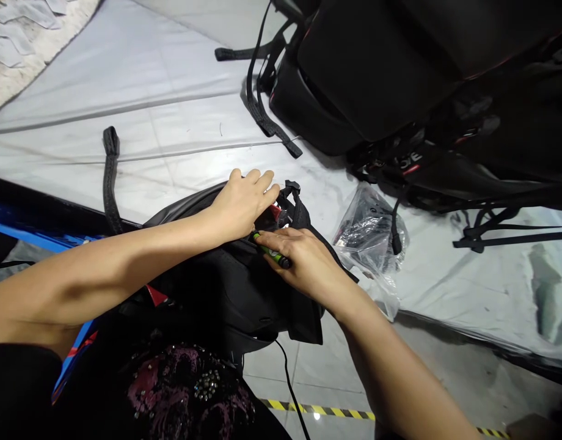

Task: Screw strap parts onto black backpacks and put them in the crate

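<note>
A black backpack lies at the table's near edge, partly over it, with red pieces showing at its upper opening. My left hand is closed on the bag's upper part, fingers bent over the fabric; the fingertips are partly hidden. In my right hand is a short, stick-shaped green-and-black tool, held in closed fingers. Its far end reaches the bag beside my left palm and is hidden there. A black strap with a buckle stands up just right of my left fingers.
A heap of black backpacks with loose straps fills the upper right of the white-covered table. Beside it lies a clear plastic bag of dark parts. A black cable hangs toward the floor, near yellow-and-black tape.
</note>
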Action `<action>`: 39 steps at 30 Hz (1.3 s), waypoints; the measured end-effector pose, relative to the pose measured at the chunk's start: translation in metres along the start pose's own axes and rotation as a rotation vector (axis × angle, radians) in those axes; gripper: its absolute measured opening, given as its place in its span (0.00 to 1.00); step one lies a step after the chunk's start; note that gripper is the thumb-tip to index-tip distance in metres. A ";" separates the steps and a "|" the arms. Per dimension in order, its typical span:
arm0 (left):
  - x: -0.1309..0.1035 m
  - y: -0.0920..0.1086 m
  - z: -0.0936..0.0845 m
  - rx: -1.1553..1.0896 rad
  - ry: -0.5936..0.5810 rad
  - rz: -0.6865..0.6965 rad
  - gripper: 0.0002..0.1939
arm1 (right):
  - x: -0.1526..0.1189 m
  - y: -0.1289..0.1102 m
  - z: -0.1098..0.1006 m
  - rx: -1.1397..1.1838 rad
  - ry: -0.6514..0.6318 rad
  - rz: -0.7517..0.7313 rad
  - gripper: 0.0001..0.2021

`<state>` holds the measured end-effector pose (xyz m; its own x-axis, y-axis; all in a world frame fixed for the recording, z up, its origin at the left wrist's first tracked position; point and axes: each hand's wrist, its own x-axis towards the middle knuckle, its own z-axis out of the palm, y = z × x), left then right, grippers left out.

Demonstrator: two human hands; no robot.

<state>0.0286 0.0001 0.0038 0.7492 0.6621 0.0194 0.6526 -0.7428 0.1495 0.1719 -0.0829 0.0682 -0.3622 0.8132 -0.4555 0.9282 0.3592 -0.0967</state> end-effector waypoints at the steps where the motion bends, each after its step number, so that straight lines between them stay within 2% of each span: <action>1: 0.000 0.000 0.000 0.002 0.000 -0.002 0.42 | 0.000 -0.001 0.000 -0.017 -0.009 0.014 0.13; 4: 0.000 0.000 0.000 0.007 -0.003 -0.008 0.42 | 0.000 -0.002 0.003 -0.059 -0.034 0.043 0.12; 8: 0.000 0.000 0.001 0.015 0.002 0.001 0.42 | 0.000 -0.002 0.005 -0.030 0.031 -0.001 0.12; 11: 0.001 0.000 0.003 0.005 0.010 -0.010 0.42 | 0.000 -0.002 0.004 -0.089 0.008 0.016 0.11; 18: 0.003 0.000 0.003 -0.042 -0.041 -0.024 0.41 | 0.000 -0.003 0.004 -0.084 0.007 0.025 0.11; 22: 0.003 0.000 0.003 -0.076 -0.073 -0.039 0.42 | -0.001 -0.003 0.006 -0.022 0.042 0.017 0.13; 31: 0.004 0.000 0.003 -0.121 -0.047 -0.034 0.42 | -0.001 0.001 0.010 0.056 0.064 0.039 0.14; 35: 0.005 0.000 0.003 -0.097 -0.061 -0.036 0.42 | -0.001 0.005 0.015 0.127 0.119 -0.005 0.14; 39: 0.004 -0.001 0.002 -0.081 -0.059 -0.037 0.41 | -0.002 0.008 0.014 0.109 0.107 0.001 0.13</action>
<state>0.0315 0.0035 0.0016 0.7318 0.6800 -0.0453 0.6703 -0.7062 0.2281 0.1811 -0.0879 0.0556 -0.3632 0.8597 -0.3593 0.9301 0.3115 -0.1947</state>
